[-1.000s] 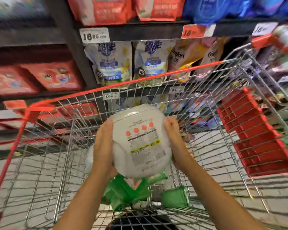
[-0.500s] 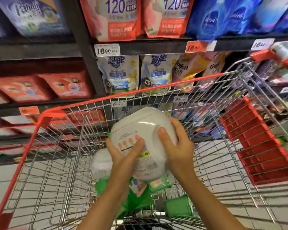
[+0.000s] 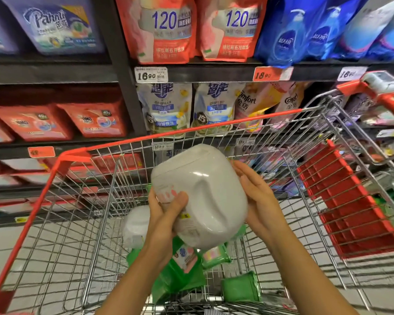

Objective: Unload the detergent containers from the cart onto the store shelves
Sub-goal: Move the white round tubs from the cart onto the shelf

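Since the last look I am turning the white detergent container (image 3: pixel 205 189), its moulded handle now facing me. Before the shelves (image 3: pixel 214 73), over the wire cart (image 3: pixel 73 154), it is hanging between my hands: left hand (image 3: pixel 164 214) gripping its lower corner, right hand (image 3: pixel 257 196) pressing flat against its side.

We face dark shelving (image 3: pixel 214 75) across the far side — red pouches (image 3: pixel 159 30) and blue pouches (image 3: pixel 305 30) on the upper tier, red boxes (image 3: pixel 96 119) lower at the left. White price tags (image 3: pixel 150 75) line its edge. Below it we see pale floor tiles (image 3: pixel 0 242), evenly lit.
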Available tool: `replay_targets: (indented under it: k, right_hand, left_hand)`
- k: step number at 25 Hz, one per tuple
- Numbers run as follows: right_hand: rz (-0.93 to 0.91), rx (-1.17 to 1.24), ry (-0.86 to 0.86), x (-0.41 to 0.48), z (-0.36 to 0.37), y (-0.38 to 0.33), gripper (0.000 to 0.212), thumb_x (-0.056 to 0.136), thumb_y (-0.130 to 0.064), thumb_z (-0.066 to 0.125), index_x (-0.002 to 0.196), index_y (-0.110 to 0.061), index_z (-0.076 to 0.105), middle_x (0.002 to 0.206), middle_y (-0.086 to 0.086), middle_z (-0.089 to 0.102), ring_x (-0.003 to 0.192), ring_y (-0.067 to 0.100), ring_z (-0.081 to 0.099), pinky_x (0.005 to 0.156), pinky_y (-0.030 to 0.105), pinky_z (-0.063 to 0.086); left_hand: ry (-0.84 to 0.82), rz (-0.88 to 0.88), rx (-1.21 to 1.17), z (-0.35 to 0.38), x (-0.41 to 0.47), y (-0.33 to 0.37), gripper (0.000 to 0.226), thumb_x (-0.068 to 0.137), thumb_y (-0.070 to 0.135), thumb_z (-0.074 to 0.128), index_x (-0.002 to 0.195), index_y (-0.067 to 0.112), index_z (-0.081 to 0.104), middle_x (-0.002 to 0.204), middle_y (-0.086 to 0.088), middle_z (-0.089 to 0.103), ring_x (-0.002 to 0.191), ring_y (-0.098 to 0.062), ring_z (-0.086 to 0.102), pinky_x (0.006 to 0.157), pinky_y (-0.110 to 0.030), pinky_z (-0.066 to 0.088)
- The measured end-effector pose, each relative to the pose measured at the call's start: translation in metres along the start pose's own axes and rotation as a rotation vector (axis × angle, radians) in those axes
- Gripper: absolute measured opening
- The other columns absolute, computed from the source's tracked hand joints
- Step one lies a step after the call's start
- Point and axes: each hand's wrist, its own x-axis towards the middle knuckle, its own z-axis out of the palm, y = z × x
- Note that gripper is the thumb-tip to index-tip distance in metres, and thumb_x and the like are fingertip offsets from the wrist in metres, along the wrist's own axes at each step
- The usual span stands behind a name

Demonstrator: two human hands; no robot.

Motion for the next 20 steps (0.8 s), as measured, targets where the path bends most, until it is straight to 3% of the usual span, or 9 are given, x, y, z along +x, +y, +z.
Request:
replay_targets:
  k: [3,6,8,9,11,13,15,18,20]
  right_hand:
    - [0.215,0.125,-0.082,-0.002,-0.008,0.014,0.065,0.06,-0.041,0.087,0.118,-0.016,0.069,0.125,0.01,0.065,0.115,0.026,0.061,0.098,0.042,0.051]
    - [0.244,0.158,-0.041,-0.012,-0.011,0.031,0.061,0.073,-0.047,0.071,0.125,-0.015,0.064,0.133,0.016,0.059,0.124,0.035,0.054,0.101,0.048,0.047]
    - [0.191,0.136,-0.001,-0.02,-0.008,0.039,0.054,0.081,-0.048,0.059,0.125,-0.017,0.064,0.131,0.015,0.061,0.124,0.036,0.054,0.095,0.045,0.051]
    - [0.166,0.115,0.001,-0.023,-0.006,0.04,0.052,0.081,-0.047,0.058,0.124,-0.018,0.064,0.129,0.014,0.063,0.123,0.035,0.055,0.091,0.042,0.054]
    - [0.1,0.0,-0.032,-0.026,0.001,0.035,0.056,0.079,-0.043,0.061,0.13,-0.021,0.06,0.129,0.009,0.063,0.12,0.03,0.059,0.087,0.038,0.056]
    - [0.044,-0.195,-0.066,-0.026,0.008,0.029,0.065,0.079,-0.039,0.065,0.14,-0.026,0.048,0.138,0.0,0.057,0.122,0.022,0.058,0.094,0.037,0.054]
    - [0.038,-0.309,-0.106,-0.025,0.011,0.026,0.071,0.08,-0.043,0.067,0.145,-0.032,0.039,0.143,-0.011,0.05,0.127,0.013,0.054,0.101,0.036,0.049]
    - [0.027,-0.302,-0.108,-0.025,0.003,0.022,0.059,0.085,-0.047,0.057,0.14,-0.03,0.047,0.139,-0.014,0.054,0.126,0.007,0.053,0.102,0.036,0.048]
    - [0.014,-0.314,-0.074,-0.022,-0.006,0.019,0.044,0.09,-0.038,0.058,0.133,-0.025,0.056,0.134,-0.006,0.058,0.127,0.016,0.052,0.1,0.043,0.047]
  left_hand:
    - [-0.033,0.008,0.105,0.001,-0.003,0.002,0.112,0.043,0.062,0.085,0.139,0.041,0.033,0.109,0.018,0.07,0.095,-0.006,0.069,0.069,-0.027,0.059]
    - [0.026,0.022,0.553,0.0,-0.005,0.012,0.126,0.043,0.093,0.056,0.15,0.047,0.008,0.139,0.014,0.05,0.118,-0.007,0.054,0.095,-0.036,0.049]
    - [0.003,0.013,0.917,-0.004,-0.002,0.02,0.114,0.056,0.096,0.032,0.152,0.041,0.007,0.142,0.006,0.043,0.12,-0.011,0.049,0.097,-0.033,0.042]
    - [-0.033,0.007,0.973,-0.003,-0.002,0.023,0.105,0.06,0.093,0.03,0.151,0.042,0.015,0.138,0.007,0.047,0.114,-0.01,0.053,0.091,-0.028,0.043]
    - [-0.121,-0.024,0.746,0.005,-0.006,0.024,0.092,0.056,0.084,0.057,0.137,0.048,0.032,0.129,0.015,0.055,0.106,-0.004,0.058,0.082,-0.019,0.049]
    - [-0.113,-0.014,0.451,0.012,-0.011,0.018,0.113,0.035,0.064,0.081,0.133,0.034,0.034,0.124,0.007,0.059,0.11,-0.014,0.06,0.081,-0.032,0.056]
    - [-0.058,0.026,0.31,0.015,-0.01,0.014,0.119,0.029,0.05,0.087,0.134,0.02,0.039,0.122,-0.002,0.062,0.108,-0.02,0.064,0.082,-0.044,0.058]
    - [-0.007,0.103,0.264,0.013,-0.013,0.017,0.096,0.035,0.042,0.091,0.12,0.02,0.052,0.107,0.004,0.07,0.088,-0.004,0.07,0.061,-0.022,0.058]
    - [0.0,0.117,0.283,0.008,-0.014,0.02,0.085,0.035,0.041,0.09,0.111,0.025,0.054,0.097,0.013,0.073,0.083,0.002,0.069,0.057,-0.014,0.054]
